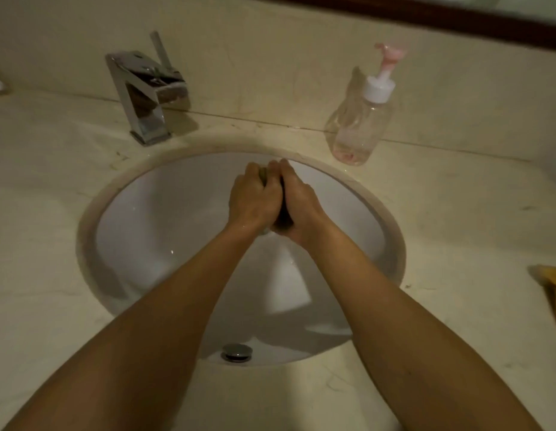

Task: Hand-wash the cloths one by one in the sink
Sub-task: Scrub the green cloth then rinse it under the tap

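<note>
Here, over the far half of the white sink (164, 231), the left hand (253, 200) and right hand (298, 206) press together, fingers curled round a dark cloth (282, 217) that is mostly hidden between them. The basin is set in a beige marble counter (43, 213). A chrome faucet (146, 94) stands far left, a clear soap bottle (360, 119) far right, and a yellow cloth (553, 284) lies at the right edge. A dark wooden frame (441, 17) runs above the backsplash.
</note>
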### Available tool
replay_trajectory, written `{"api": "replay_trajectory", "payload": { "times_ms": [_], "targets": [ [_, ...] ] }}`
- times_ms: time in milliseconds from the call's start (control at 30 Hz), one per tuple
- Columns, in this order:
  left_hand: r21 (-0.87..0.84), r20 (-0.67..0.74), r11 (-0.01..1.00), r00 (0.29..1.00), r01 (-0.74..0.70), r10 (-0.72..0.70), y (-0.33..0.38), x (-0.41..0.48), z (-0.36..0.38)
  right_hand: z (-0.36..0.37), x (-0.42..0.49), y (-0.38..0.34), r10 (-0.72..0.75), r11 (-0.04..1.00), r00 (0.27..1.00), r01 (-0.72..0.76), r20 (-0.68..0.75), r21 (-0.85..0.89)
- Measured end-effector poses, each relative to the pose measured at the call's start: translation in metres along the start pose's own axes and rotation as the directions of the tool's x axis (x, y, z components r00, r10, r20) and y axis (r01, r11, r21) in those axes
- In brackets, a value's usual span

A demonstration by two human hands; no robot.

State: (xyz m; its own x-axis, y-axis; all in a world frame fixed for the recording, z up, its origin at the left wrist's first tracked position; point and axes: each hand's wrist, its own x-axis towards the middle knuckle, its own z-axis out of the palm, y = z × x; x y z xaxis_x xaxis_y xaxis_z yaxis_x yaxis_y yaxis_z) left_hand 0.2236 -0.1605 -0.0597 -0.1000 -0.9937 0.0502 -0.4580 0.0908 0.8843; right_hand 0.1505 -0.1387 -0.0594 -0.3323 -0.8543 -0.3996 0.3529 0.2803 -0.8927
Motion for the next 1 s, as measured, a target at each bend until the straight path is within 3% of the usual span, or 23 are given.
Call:
{"api": "replay_trajectory", "payload": {
  "times_ms": [100, 433, 533, 633, 700, 767, 833, 900, 1000],
  "targets": [
    [0.036, 0.024, 0.999, 0.999, 0.025, -0.026, -0.003, 0.006, -0.001, 0.006, 0.004, 0.003, -0.12, 0.985, 0.987, 0.105, -0.104, -0.137],
    [-0.083, 0.088, 0.994, 0.994, 0.076, -0.068, -0.002, 0.008, -0.002, 0.009, 0.006, 0.001, -0.15, 0.932, 0.975, 0.083, -0.167, -0.353],
    [-0.135, 0.171, 0.984, 0.981, 0.114, -0.09, -0.003, 0.011, 0.001, 0.008, 0.008, 0.003, -0.239, 0.895, 0.951, 0.137, -0.197, -0.424],
    [-0.261, 0.248, 0.937, 0.954, 0.231, -0.166, -0.002, 0.018, -0.008, -0.001, 0.01, -0.003, -0.468, 0.733, 0.878, 0.324, -0.099, -0.598],
    [-0.339, 0.317, 0.881, 0.922, 0.331, -0.224, 0.0, 0.019, -0.017, -0.002, 0.007, -0.004, -0.545, 0.649, 0.838, 0.433, 0.014, -0.626],
    [-0.374, 0.348, 0.836, 0.897, 0.401, -0.274, 0.0, 0.019, -0.02, 0.0, 0.004, -0.003, -0.522, 0.683, 0.85, 0.467, 0.07, -0.562],
    [-0.435, 0.328, 0.779, 0.885, 0.452, -0.331, 0.001, 0.019, -0.021, 0.005, -0.001, -0.006, -0.447, 0.802, 0.893, 0.424, 0.048, -0.419],
    [-0.485, 0.262, 0.752, 0.894, 0.447, -0.363, 0.003, 0.022, -0.02, 0.006, -0.003, -0.011, -0.333, 0.899, 0.943, 0.316, -0.004, -0.302],
    [-0.444, 0.038, 0.854, 0.958, 0.271, -0.284, 0.002, 0.023, -0.014, 0.007, -0.007, -0.009, 0.004, 0.987, 0.999, 0.004, 0.051, -0.159]
  ]
}}
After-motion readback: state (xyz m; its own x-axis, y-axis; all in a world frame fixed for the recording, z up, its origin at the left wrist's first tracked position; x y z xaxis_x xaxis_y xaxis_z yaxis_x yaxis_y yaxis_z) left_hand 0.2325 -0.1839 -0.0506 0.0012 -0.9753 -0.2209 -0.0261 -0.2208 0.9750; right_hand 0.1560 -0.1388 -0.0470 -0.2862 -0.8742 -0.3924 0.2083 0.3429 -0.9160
